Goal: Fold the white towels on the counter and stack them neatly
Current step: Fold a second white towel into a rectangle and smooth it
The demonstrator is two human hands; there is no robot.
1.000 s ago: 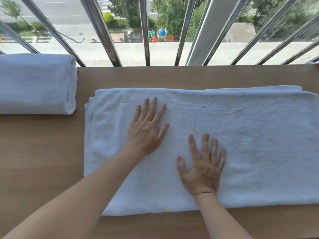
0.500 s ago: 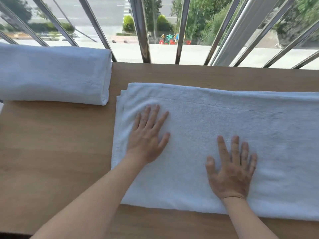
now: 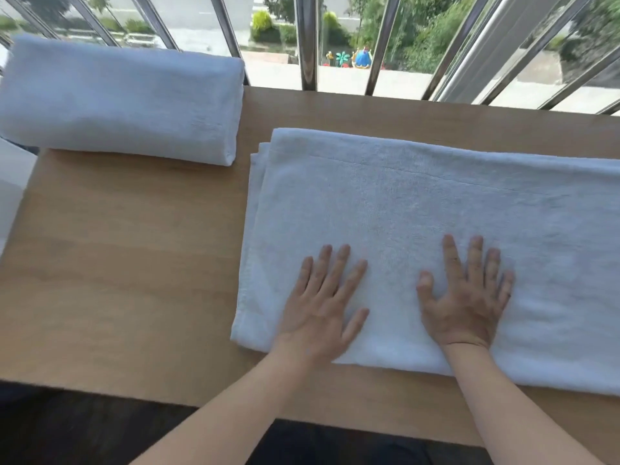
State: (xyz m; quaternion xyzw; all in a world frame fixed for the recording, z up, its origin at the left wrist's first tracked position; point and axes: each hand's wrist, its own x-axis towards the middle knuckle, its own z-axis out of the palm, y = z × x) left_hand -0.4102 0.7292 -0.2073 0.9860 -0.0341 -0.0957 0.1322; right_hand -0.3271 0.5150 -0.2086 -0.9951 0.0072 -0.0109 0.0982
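Both the left hand [image 3: 320, 310] and the right hand [image 3: 468, 297] lie flat, fingers spread, on the near edge of the white towel [image 3: 419, 203] spread on the counter [image 3: 127, 263]. A folded towel [image 3: 124, 99] sits far left.

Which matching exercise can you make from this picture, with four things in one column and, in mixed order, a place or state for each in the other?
Things:
1. folded towel
2. spread towel
3. left hand
4. metal bars

Places or states:
A. upright beyond the far edge of the counter
B. lying wide and flat on the right part of the counter
C. thick bundle at the far left, no hand on it
D. fingers straight, pressing on the spread towel

Pairs: 1-C, 2-B, 3-D, 4-A
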